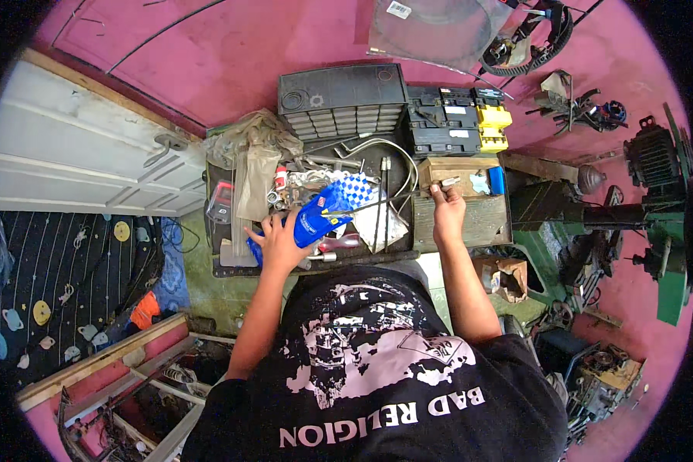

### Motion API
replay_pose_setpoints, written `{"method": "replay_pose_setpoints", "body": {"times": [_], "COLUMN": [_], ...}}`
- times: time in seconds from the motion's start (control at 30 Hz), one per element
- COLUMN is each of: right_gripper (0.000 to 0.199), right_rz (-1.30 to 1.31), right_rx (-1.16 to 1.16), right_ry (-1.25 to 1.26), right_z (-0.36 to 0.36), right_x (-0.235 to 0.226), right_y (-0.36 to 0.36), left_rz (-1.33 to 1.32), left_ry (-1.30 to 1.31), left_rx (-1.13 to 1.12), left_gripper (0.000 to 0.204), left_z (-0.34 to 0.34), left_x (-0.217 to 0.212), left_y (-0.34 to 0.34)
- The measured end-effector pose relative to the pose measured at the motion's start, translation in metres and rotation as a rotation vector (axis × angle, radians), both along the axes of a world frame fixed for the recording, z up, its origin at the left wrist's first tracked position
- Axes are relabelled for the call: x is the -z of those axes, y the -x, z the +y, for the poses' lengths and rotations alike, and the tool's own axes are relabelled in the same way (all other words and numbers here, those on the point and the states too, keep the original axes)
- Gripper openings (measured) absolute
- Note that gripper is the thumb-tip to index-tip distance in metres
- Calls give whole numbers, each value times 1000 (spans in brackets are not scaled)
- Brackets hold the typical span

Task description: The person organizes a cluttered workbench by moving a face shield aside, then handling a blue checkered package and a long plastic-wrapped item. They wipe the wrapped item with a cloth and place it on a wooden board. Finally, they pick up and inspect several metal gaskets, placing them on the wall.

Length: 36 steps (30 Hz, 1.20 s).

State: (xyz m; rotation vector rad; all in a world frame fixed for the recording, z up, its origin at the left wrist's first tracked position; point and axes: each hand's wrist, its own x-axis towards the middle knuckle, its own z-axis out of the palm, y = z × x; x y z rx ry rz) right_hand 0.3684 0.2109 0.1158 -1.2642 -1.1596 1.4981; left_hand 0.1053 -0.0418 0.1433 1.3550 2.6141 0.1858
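Note:
My left hand (pixel 282 245) lies over a blue plastic packet (pixel 316 219) with its fingers spread, on top of a cluttered tray of parts. A blue-and-white checked piece (pixel 353 190) sits at the packet's upper end. Further right, my right hand (pixel 447 214) pinches a dark cable near its silvery metal end fitting (pixel 446 182). The cable (pixel 377 203) runs leftward from there to the packet, where its other end is hard to make out. Beneath my right hand is an open wooden box (pixel 470 219). A red-and-clear tool handle (pixel 339 242) lies by the packet.
Behind the tray stand a black drawer cabinet (pixel 343 86) and several black batteries (pixel 443 123), beside yellow ones (pixel 493 127). A blue small box (pixel 497 181) sits in the wooden box. At right is a green machine (pixel 670 281); a white door (pixel 92 146) is at left.

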Motion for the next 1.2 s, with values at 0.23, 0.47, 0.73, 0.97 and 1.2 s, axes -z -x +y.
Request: {"method": "replay_pose_setpoints", "body": {"times": [0.23, 0.47, 0.73, 0.97, 1.2], "right_gripper": [8, 22, 20, 26, 24], "right_rz": [66, 13, -284, -533, -918], "right_rx": [-145, -354, -612, -606, -869], "right_ry": [142, 59, -116, -151, -461], "right_z": [-43, -90, -107, -120, -126], "right_x": [2, 7, 25, 58, 28], "right_y": [32, 70, 74, 69, 76], "left_rz": [-50, -9, -23, -3, 34], "left_ry": [-63, -69, -45, -43, -39], "left_rx": [36, 102, 126, 204, 231], "left_gripper": [92, 89, 79, 94, 100], "left_z": [-4, -5, -11, -10, -11], "left_x": [6, 9, 26, 31, 38], "left_y": [-2, 1, 10, 4, 8]}}
